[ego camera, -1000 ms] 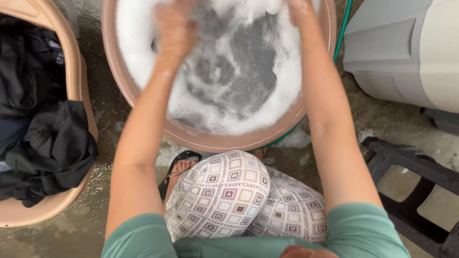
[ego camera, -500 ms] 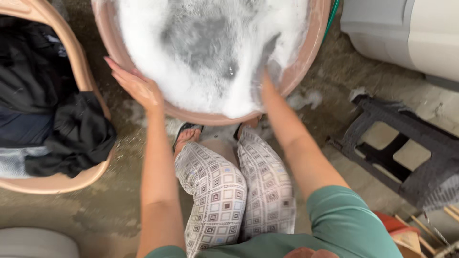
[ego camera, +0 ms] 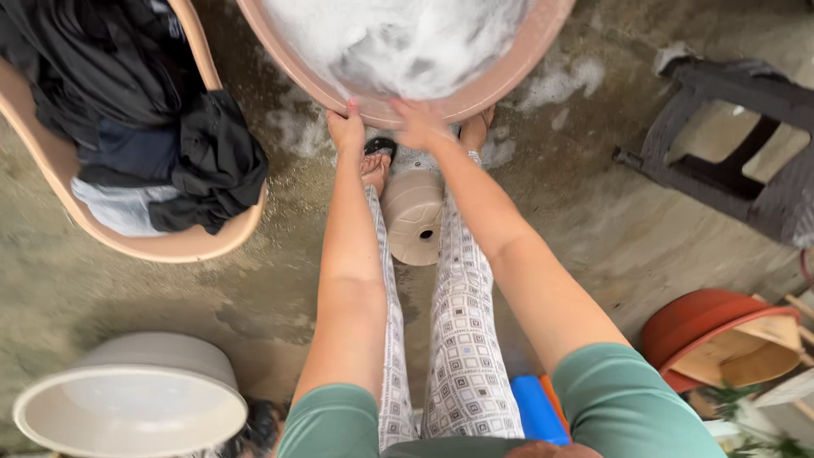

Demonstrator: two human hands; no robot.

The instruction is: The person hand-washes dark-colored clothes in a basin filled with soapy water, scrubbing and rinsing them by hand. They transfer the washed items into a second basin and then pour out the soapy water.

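Observation:
A large pink basin (ego camera: pixel 509 72) full of white soap suds (ego camera: pixel 398 38) stands on the wet concrete at the top. My left hand (ego camera: pixel 346 129) grips its near rim, fingers curled over the edge. Just to the right, my right hand (ego camera: pixel 417 125) holds the same rim. Both arms reach straight down from above, over my patterned trousers (ego camera: pixel 462 339). A small beige stool (ego camera: pixel 413 216) lies on its side between my legs.
A second pink basin (ego camera: pixel 182 246) at the left holds dark clothes (ego camera: pixel 127 93). An empty white tub (ego camera: pixel 127 407) sits bottom left. At the right are a dark plastic stool (ego camera: pixel 729 144) and a red bucket (ego camera: pixel 699 322). Foam patches lie on the floor.
I have risen, so the view is higher. My hands came out of the suds and moved to the basin's near rim. The beige stool now lies on its side between my legs.

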